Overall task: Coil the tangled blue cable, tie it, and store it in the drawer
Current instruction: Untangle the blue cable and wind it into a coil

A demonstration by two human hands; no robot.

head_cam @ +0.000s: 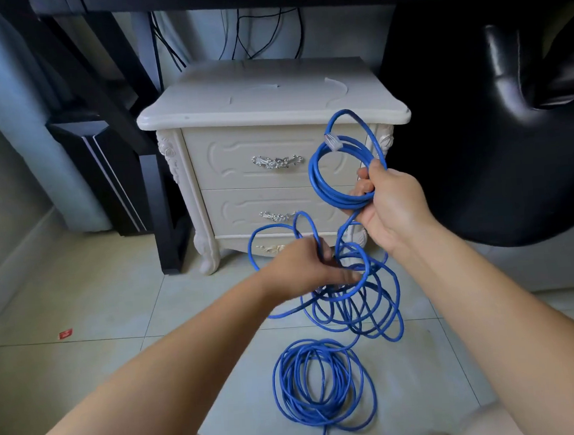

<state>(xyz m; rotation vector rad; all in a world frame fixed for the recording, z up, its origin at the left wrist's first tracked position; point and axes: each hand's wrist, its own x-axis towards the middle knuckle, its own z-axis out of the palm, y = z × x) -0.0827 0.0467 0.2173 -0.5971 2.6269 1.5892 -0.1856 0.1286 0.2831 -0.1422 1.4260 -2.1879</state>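
The blue cable [321, 383] is long and tangled, with a loose pile of loops on the tiled floor. My right hand [389, 205] is shut on a small coil of a few cable loops held up in front of the nightstand, a clear plug showing at the coil's top. Lower and to the left, my left hand [303, 267] grips a tangled strand that hangs in several loops down to the floor. The white nightstand [262, 99] stands behind, and both of its drawers, upper [233, 159] and lower [244, 210], are closed.
A black leather chair [513, 137] crowds the right side. Black desk legs and a dark tower case [110, 169] stand left of the nightstand. A small red scrap [65, 334] lies on the floor at left. Dark wires hang behind the nightstand.
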